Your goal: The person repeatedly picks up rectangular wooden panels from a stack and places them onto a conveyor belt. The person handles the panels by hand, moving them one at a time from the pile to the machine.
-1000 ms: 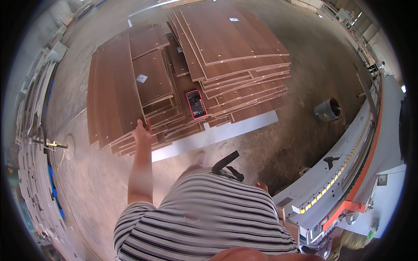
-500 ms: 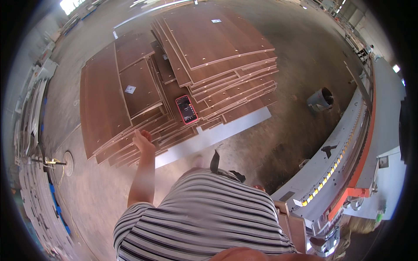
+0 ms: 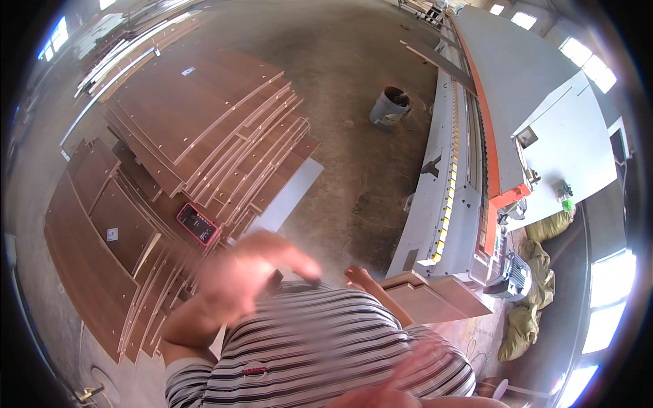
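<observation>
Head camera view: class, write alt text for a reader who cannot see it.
The person's blurred left hand is raised before a striped shirt, holding nothing visible. Stacked brown wood panels lie on the floor at left with a red phone on them; a long grey machine stands at right.

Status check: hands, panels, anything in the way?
Left hand raised, blurred, empty. Right hand low by brown panel. Phone lying on stacked panels.

One phone [image 3: 198, 224], one bucket [image 3: 390, 107], two hands [image 3: 235, 275].

panels [image 3: 197, 115]: brown wood laminate, smooth, matt | floor [image 3: 360, 156]: rough concrete | machine [image 3: 496, 102], 2 o'clock: painted metal | shirt [image 3: 320, 353]: striped cloth
</observation>
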`<action>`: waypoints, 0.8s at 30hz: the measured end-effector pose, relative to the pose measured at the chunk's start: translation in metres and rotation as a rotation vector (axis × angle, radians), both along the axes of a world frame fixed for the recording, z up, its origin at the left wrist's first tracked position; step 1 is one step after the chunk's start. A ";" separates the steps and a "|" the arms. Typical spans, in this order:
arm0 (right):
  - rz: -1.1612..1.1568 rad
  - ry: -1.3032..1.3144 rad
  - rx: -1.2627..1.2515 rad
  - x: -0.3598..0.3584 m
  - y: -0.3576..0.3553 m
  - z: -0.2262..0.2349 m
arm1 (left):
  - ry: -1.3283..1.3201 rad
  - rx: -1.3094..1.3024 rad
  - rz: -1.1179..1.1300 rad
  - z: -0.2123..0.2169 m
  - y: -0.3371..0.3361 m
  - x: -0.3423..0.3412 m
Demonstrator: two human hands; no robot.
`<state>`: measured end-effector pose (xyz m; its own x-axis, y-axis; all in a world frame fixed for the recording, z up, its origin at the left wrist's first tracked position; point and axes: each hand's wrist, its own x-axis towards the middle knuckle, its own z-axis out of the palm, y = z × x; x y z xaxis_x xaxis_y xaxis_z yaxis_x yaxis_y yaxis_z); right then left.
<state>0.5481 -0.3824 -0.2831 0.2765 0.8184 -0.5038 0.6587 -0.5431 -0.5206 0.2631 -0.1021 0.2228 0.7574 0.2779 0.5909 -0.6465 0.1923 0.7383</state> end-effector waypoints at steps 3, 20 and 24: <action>-0.215 0.154 0.056 -0.024 0.024 0.038 | -0.279 0.079 -0.291 0.040 -0.030 0.016; 0.190 -0.317 -0.035 -0.031 -0.080 -0.043 | -0.654 0.062 -0.550 0.014 -0.048 0.018; 0.276 -0.357 -0.062 -0.007 -0.056 -0.051 | -0.614 -0.046 -0.610 0.001 -0.069 -0.002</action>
